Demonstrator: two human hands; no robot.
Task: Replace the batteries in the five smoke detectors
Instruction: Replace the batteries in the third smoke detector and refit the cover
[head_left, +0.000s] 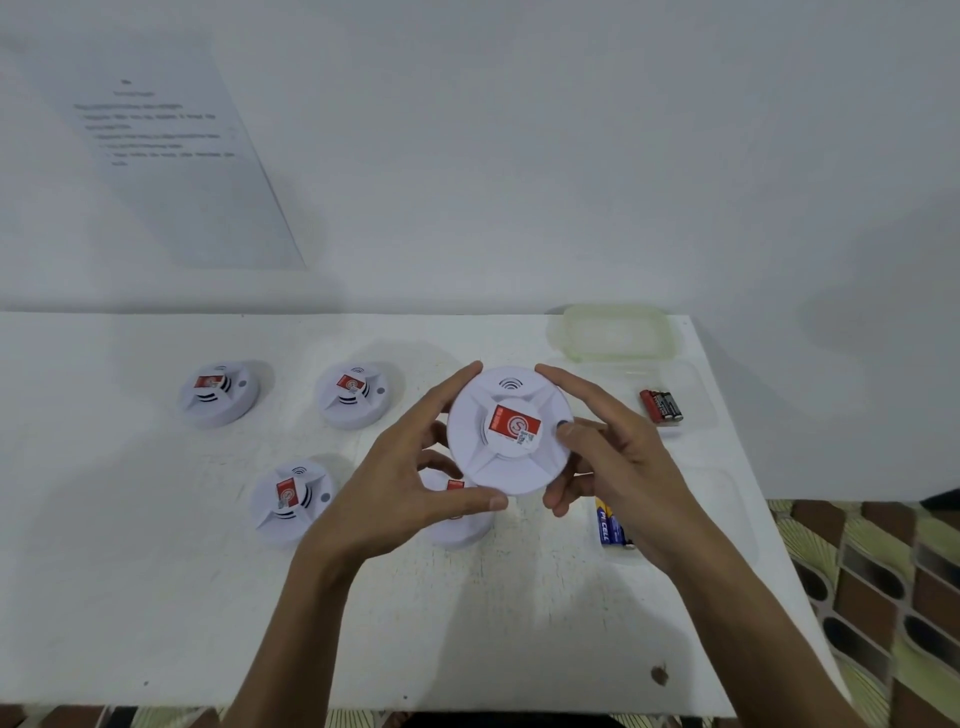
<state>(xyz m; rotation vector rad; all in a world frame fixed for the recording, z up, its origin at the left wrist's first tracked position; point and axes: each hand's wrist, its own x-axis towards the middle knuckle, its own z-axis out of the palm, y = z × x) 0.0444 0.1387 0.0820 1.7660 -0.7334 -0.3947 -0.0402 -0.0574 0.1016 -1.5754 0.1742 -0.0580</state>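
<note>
White table (156, 597) across the lower frame. Held detector (510, 430) at centre, lifted, face up, flat disc with no long axis. Left hand (410, 488) and right hand (618, 462) clamped on opposite rims, equally near, placed to twist. Four detectors (218, 393) lower left. Red batteries (661, 405) right; blue batteries (609, 522) just beside the right hand.

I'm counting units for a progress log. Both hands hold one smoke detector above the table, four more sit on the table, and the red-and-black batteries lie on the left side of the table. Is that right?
Not quite. The red-and-black batteries lie on the right side of the table, near the pale plastic container, as the head view shows. The rest holds: the left hand and right hand hold one smoke detector, with four more on the table.
</note>
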